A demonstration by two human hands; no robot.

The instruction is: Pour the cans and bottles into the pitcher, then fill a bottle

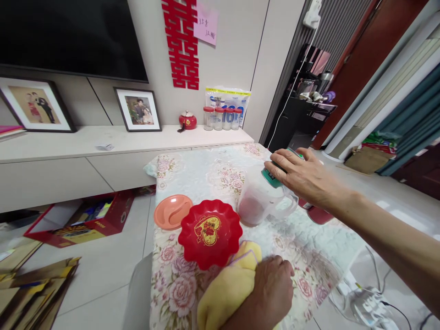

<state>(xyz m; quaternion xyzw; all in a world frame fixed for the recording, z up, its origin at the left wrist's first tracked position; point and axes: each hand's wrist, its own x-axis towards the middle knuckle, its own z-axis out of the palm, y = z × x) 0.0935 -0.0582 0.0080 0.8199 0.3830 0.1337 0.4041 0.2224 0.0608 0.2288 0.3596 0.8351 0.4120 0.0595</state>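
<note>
- the right hand [292, 172] was curled over the green item [272, 178] from above, fingers spread and bent around it, just by the top of the jug.
- the left hand [275, 284] lay low on the worktop [192, 169], fingers loosely curled, against the yellow cloth [228, 293]; couldn't tell if it had any grip on it.
- biggest worry, imo: the green item could've slipped, since that grip came from the top, or a knock could've tipped the cloudy plastic jug [249, 192].
- the right forearm also crossed over a red container [319, 214], so a low swing might've clipped it.
- a tug on the cloth could've shoved the red scalloped bowl [223, 233], because the two looked to be touching.
- jug had a pinkish patch low down; couldn't tell if that was inside or showing through.
- bowl showed only its gold heart print, and the orange divided dish [173, 211] beside it showed bare compartments.
- the red carton [117, 213] on the floor had blue and yellow bits in it.
</note>
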